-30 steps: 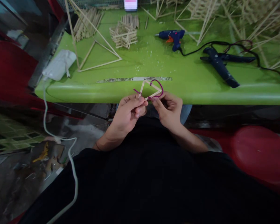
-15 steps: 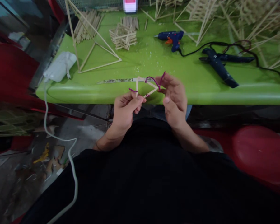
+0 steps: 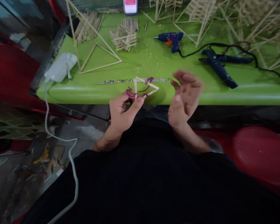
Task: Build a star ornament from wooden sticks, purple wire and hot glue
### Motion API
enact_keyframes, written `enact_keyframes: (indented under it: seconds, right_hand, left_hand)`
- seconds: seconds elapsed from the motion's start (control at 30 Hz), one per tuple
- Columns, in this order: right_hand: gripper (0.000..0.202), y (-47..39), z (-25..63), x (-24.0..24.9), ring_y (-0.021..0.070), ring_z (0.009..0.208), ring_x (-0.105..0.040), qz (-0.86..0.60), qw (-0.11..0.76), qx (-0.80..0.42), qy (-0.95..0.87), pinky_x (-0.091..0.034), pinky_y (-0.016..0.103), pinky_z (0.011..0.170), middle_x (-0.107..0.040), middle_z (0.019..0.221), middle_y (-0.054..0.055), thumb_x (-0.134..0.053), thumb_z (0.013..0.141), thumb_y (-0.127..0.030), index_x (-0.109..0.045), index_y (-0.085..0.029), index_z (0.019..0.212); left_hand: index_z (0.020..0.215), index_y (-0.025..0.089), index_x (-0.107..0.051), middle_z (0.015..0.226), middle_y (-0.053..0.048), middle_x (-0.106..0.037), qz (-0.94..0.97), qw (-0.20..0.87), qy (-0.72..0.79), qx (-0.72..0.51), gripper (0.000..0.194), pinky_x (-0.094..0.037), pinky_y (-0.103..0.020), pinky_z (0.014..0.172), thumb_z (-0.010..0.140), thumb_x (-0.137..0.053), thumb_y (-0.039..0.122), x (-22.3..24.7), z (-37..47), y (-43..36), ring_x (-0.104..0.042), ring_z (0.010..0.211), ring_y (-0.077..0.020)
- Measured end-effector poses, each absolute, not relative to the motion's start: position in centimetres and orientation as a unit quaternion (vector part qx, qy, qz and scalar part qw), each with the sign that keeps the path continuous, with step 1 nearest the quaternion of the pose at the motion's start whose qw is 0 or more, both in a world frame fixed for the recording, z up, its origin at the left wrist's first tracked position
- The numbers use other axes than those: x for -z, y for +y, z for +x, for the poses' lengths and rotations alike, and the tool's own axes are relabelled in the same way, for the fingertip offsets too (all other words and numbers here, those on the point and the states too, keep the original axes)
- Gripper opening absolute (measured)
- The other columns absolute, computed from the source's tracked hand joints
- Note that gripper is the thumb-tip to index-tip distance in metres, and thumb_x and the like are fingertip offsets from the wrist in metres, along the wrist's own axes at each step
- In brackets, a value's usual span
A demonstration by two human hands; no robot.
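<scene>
A small triangle of wooden sticks (image 3: 145,87) with a purple wire (image 3: 147,88) looped around it is held at its lower left corner by my left hand (image 3: 122,112), just over the near edge of the green table (image 3: 200,90). My right hand (image 3: 185,95) hovers to the right of the triangle, fingers spread and holding nothing, a short gap from the wire.
On the table lie a long flat strip (image 3: 121,81), a blue glue gun (image 3: 171,39), a dark glue gun (image 3: 218,65) with black cables, a stick pyramid frame (image 3: 93,46), stacked stick pieces (image 3: 123,38) and a white adapter (image 3: 59,67). A red stool (image 3: 259,152) stands at right.
My right hand let go of the purple wire and drew away to the right with its fingers spread. The left hand turned the triangle slightly and keeps hold of it.
</scene>
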State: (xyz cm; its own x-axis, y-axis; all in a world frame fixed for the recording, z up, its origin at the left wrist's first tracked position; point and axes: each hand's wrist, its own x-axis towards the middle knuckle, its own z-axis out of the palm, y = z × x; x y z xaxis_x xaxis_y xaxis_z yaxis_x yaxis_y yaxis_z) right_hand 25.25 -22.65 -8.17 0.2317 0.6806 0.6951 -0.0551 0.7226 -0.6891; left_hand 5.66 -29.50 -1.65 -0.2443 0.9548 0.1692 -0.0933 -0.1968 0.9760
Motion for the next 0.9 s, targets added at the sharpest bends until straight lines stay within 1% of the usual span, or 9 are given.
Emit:
enact_keyframes:
  seconds: [0.07, 0.13, 0.27, 0.37, 0.43, 0.53, 0.6, 0.77, 0.9]
  right_hand:
    - [0.076, -23.0, 25.2, 7.7, 0.0398, 0.166, -0.07, -0.211, 0.669, -0.325, -0.634, -0.062, 0.061, 0.135, -0.069, 0.176, 0.016, -0.085, 0.111, -0.075, -0.055, -0.044, 0.174]
    - [0.088, -23.4, 25.1, 7.5, 0.0402, 0.159, -0.075, -0.165, 0.608, -0.402, -0.664, -0.068, 0.063, 0.128, -0.073, 0.173, 0.015, -0.09, 0.109, -0.075, -0.051, -0.045, 0.182]
    - [0.095, -23.9, 24.6, 8.2, 0.0297, 0.108, -0.086, -0.192, 0.548, -0.467, -0.667, -0.078, 0.05, 0.094, -0.084, 0.134, 0.009, -0.095, 0.104, -0.079, -0.057, -0.038, 0.18]
    - [0.093, -24.0, 24.4, 9.3, 0.0207, 0.075, -0.073, -0.203, 0.534, -0.489, -0.659, -0.072, 0.04, 0.072, -0.078, 0.103, 0.0, -0.094, 0.103, -0.085, -0.063, -0.036, 0.175]
    - [0.087, -23.9, 24.6, 9.8, 0.0181, 0.066, -0.065, -0.212, 0.541, -0.49, -0.65, -0.067, 0.037, 0.065, -0.071, 0.093, -0.004, -0.092, 0.103, -0.087, -0.067, -0.036, 0.169]
    - [0.081, -23.7, 25.1, 9.9, 0.0179, 0.065, -0.062, -0.232, 0.549, -0.482, -0.642, -0.066, 0.036, 0.064, -0.065, 0.087, -0.005, -0.092, 0.104, -0.087, -0.072, -0.036, 0.164]
    - [0.087, -23.5, 25.4, 9.6, 0.0192, 0.068, -0.065, -0.238, 0.524, -0.499, -0.648, -0.069, 0.038, 0.069, -0.065, 0.087, -0.005, -0.093, 0.102, -0.088, -0.071, -0.035, 0.167]
    - [0.101, -22.9, 25.9, 8.9, 0.0232, 0.087, -0.08, -0.162, 0.434, -0.517, -0.72, -0.073, 0.041, 0.089, -0.078, 0.098, -0.001, -0.1, 0.099, -0.077, -0.063, -0.029, 0.18]
    - [0.065, -22.4, 25.7, 8.9, 0.0214, 0.084, -0.077, -0.142, 0.419, -0.447, -0.777, -0.067, 0.036, 0.08, -0.081, 0.101, 0.002, -0.087, 0.11, -0.073, -0.08, -0.025, 0.153]
  left_hand:
    - [0.085, 0.025, -0.09, 0.082, -0.001, -0.08, 0.453, 0.431, 0.474, -0.62, 0.027, -0.056, -0.028, 0.069, 0.096, -0.11, 0.04, 1.7, 5.6, -29.6, -0.067, 0.075, -0.0159]
    - [0.081, 0.025, -0.089, 0.08, -0.002, -0.079, 0.452, 0.458, 0.462, -0.611, 0.034, -0.056, -0.029, 0.067, 0.095, -0.111, 0.047, 1.8, 5.6, -29.6, -0.066, 0.07, -0.0151]
    - [0.08, 0.023, -0.088, 0.077, -0.002, -0.078, 0.427, 0.522, 0.43, -0.601, 0.041, -0.052, -0.027, 0.06, 0.091, -0.114, 0.053, 2.1, 5.4, -29.6, -0.061, 0.06, -0.011]
    - [0.081, 0.022, -0.085, 0.075, 0.0, -0.078, 0.381, 0.575, 0.424, -0.587, 0.041, -0.051, -0.026, 0.056, 0.087, -0.116, 0.047, 2.1, 5.2, -29.4, -0.06, 0.056, -0.0101]
    - [0.08, 0.021, -0.083, 0.072, 0.0, -0.076, 0.362, 0.611, 0.411, -0.571, 0.043, -0.05, -0.025, 0.054, 0.087, -0.116, 0.047, 2.0, 5.2, -29.2, -0.06, 0.055, -0.0101]
    - [0.08, 0.02, -0.082, 0.071, -0.001, -0.075, 0.356, 0.655, 0.385, -0.543, 0.046, -0.047, -0.024, 0.052, 0.088, -0.115, 0.05, 1.6, 5.2, -29.0, -0.059, 0.054, -0.0096]
    - [0.081, 0.019, -0.084, 0.073, -0.001, -0.075, 0.362, 0.677, 0.367, -0.525, 0.048, -0.044, -0.023, 0.05, 0.087, -0.116, 0.054, 1.4, 5.2, -28.9, -0.058, 0.053, -0.0088]
    - [0.08, 0.017, -0.086, 0.075, -0.005, -0.078, 0.385, 0.728, 0.33, -0.462, 0.053, -0.043, -0.024, 0.049, 0.085, -0.116, 0.06, 1.4, 4.8, -29.0, -0.054, 0.05, -0.0074]
    - [0.077, 0.016, -0.084, 0.073, -0.006, -0.076, 0.375, 0.748, 0.326, -0.441, 0.057, -0.04, -0.024, 0.047, 0.082, -0.117, 0.061, 1.4, 4.6, -28.9, -0.051, 0.048, -0.0066]
